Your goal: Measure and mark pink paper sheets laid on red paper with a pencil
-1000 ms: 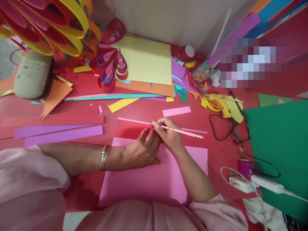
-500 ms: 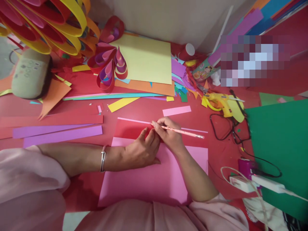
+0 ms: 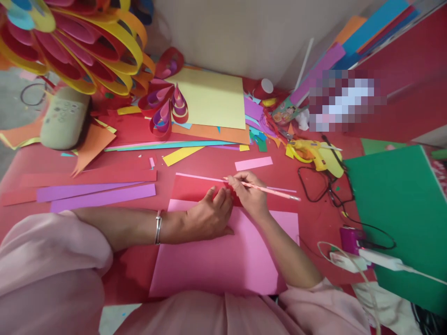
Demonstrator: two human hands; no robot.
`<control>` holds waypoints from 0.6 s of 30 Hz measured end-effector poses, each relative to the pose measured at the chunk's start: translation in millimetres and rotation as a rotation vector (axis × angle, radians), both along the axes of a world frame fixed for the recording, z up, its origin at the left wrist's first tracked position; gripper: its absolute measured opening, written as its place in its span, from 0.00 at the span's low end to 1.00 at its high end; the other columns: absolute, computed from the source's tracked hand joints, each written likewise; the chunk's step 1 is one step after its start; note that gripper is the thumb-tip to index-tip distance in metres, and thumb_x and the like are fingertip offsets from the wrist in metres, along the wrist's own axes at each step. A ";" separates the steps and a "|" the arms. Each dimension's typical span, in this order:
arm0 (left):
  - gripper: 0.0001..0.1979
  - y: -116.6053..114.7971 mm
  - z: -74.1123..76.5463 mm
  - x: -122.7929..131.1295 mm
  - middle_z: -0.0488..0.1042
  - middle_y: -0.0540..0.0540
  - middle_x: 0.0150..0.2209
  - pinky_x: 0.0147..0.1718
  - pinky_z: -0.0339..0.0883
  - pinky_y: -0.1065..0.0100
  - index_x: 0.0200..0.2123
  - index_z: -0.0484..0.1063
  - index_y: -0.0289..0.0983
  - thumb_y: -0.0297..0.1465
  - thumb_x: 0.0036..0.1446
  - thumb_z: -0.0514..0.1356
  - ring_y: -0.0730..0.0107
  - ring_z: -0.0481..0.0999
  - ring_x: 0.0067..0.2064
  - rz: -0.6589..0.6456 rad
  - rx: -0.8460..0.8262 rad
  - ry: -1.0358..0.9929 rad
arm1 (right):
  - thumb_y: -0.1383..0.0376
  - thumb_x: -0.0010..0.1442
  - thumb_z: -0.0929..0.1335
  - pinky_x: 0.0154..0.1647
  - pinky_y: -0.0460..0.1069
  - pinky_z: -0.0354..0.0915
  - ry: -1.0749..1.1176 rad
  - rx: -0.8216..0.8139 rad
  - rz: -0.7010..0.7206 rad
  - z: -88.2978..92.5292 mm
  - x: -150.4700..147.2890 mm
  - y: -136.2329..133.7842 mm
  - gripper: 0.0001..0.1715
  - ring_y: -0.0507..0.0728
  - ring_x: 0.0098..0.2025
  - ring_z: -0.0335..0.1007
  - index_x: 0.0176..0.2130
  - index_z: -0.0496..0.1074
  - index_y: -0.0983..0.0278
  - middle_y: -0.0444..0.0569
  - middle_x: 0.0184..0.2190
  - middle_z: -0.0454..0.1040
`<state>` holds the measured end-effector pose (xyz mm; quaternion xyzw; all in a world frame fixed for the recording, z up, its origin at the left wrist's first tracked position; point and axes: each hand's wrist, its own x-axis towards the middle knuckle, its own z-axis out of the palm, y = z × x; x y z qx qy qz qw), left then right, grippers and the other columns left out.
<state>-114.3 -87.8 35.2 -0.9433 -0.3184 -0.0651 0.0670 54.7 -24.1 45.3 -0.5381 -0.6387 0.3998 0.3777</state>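
Note:
My right hand (image 3: 252,193) grips a pink pencil (image 3: 272,190) with a white eraser end. The pencil's tip rests at the top edge of a red paper strip (image 3: 188,188), where a thin pink margin shows. That strip lies across a larger pink sheet (image 3: 209,270). My left hand (image 3: 211,215) presses down on the red strip and the pink sheet, fingers stretched out, close to the pencil tip. A silver bangle (image 3: 158,228) circles my left wrist. My hands hide part of the strip's lower edge.
Purple strips (image 3: 101,195) lie left, and a small pink strip (image 3: 253,163) above. A yellow glue gun (image 3: 312,153), a black cable (image 3: 300,184) and a green sheet (image 3: 401,209) are on the right. Behind are a cream sheet (image 3: 213,97) and looped paper petals (image 3: 162,109).
The camera view has turned slightly, so the whole scene sits differently in the picture. Both hands keep nearly the same position, the pencil tip still at the strip's top edge.

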 end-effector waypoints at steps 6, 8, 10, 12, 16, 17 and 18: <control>0.40 1.6 6.0 0.4 0.76 0.19 0.58 0.56 0.70 0.39 0.60 0.75 0.19 0.54 0.69 0.57 0.31 0.76 0.59 0.006 -0.029 0.031 | 0.43 0.63 0.73 0.25 0.47 0.66 0.238 -0.083 -0.016 7.6 -26.8 7.9 0.24 0.51 0.22 0.68 0.31 0.69 0.59 0.42 0.24 0.75; 0.41 1.1 6.0 2.3 0.75 0.18 0.59 0.57 0.70 0.39 0.61 0.73 0.17 0.54 0.69 0.58 0.30 0.76 0.60 0.020 -0.058 0.032 | 0.43 0.62 0.72 0.27 0.48 0.68 0.266 -0.084 -0.037 -0.9 -35.2 12.2 0.26 0.52 0.22 0.69 0.29 0.67 0.58 0.40 0.21 0.73; 0.43 0.9 4.8 3.0 0.72 0.14 0.60 0.60 0.68 0.39 0.62 0.71 0.14 0.53 0.68 0.60 0.29 0.74 0.62 0.034 -0.086 0.008 | 0.45 0.63 0.71 0.30 0.48 0.69 0.238 -0.075 -0.026 -9.8 -38.5 14.8 0.24 0.53 0.25 0.72 0.29 0.66 0.58 0.40 0.21 0.72; 0.43 0.8 3.6 -0.1 0.72 0.13 0.60 0.62 0.66 0.39 0.61 0.70 0.13 0.53 0.67 0.61 0.30 0.73 0.64 0.042 -0.110 -0.042 | 0.48 0.64 0.71 0.33 0.48 0.70 0.190 -0.056 0.004 -15.5 -37.9 15.6 0.21 0.53 0.27 0.74 0.29 0.67 0.58 0.40 0.22 0.73; 0.39 -1.7 4.4 -23.9 0.74 0.19 0.61 0.64 0.66 0.42 0.58 0.75 0.18 0.53 0.69 0.58 0.35 0.71 0.66 0.037 -0.082 -0.130 | 0.51 0.65 0.70 0.32 0.49 0.68 0.117 -0.008 0.054 -16.1 -34.8 15.6 0.18 0.54 0.28 0.74 0.29 0.67 0.58 0.41 0.23 0.74; 0.37 -2.9 5.2 -32.2 0.74 0.21 0.62 0.64 0.66 0.43 0.59 0.75 0.19 0.52 0.70 0.57 0.36 0.71 0.67 0.038 -0.049 -0.139 | 0.52 0.65 0.70 0.32 0.49 0.68 0.105 0.006 0.056 -15.2 -34.7 15.6 0.18 0.54 0.28 0.73 0.29 0.67 0.58 0.41 0.23 0.74; 0.37 -4.0 6.0 -40.4 0.74 0.24 0.63 0.65 0.65 0.43 0.59 0.75 0.21 0.52 0.72 0.56 0.39 0.70 0.68 0.040 -0.014 -0.147 | 0.52 0.65 0.70 0.31 0.49 0.67 0.093 0.020 0.057 -14.3 -34.8 15.4 0.18 0.54 0.28 0.73 0.29 0.67 0.58 0.41 0.24 0.74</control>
